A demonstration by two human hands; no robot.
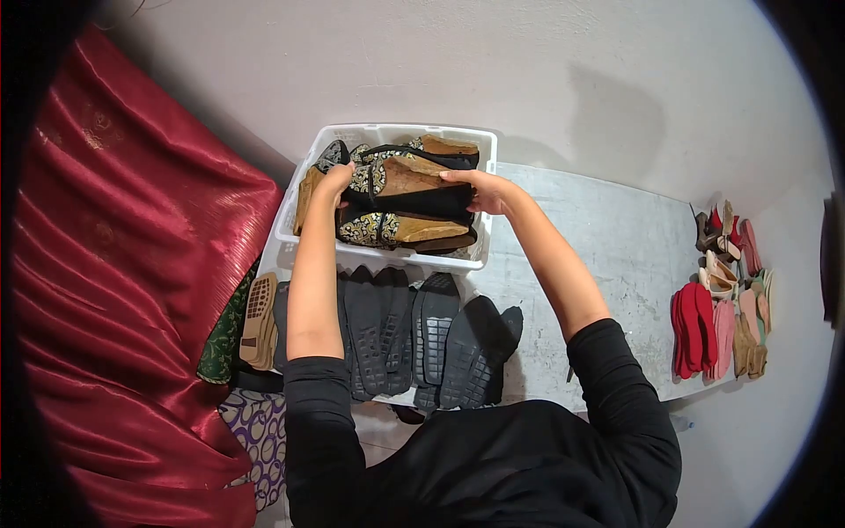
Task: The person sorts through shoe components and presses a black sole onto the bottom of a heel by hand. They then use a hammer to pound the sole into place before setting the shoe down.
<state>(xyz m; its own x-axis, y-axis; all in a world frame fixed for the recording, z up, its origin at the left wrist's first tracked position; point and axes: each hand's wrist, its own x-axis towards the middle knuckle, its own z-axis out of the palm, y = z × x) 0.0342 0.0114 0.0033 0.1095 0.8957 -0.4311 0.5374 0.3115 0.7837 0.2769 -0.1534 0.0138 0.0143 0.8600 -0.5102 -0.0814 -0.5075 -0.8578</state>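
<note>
A white plastic bin [304, 167] stands at the back of the table against the wall, with several black shoes patterned in gold and white inside it. Brown, wood-like forms fill the shoe openings. Both of my hands are over the bin, closed on opposite ends of one patterned shoe [405, 199] in the middle. My left hand [335, 183] grips its patterned toe end, thumb on top. At the heel end, my right hand [489, 192] has its thumb on the brown form and its fingers against the black side. Another patterned shoe [370, 231] lies just nearer to me.
Several black soles [374, 326] line the table's near edge, with beige soles [259, 321] to their left. Red soles [693, 327], pink soles [723, 339] and small shoes [717, 273] sit at the right end of the grey table [590, 255]. A red cloth [141, 264] hangs at left.
</note>
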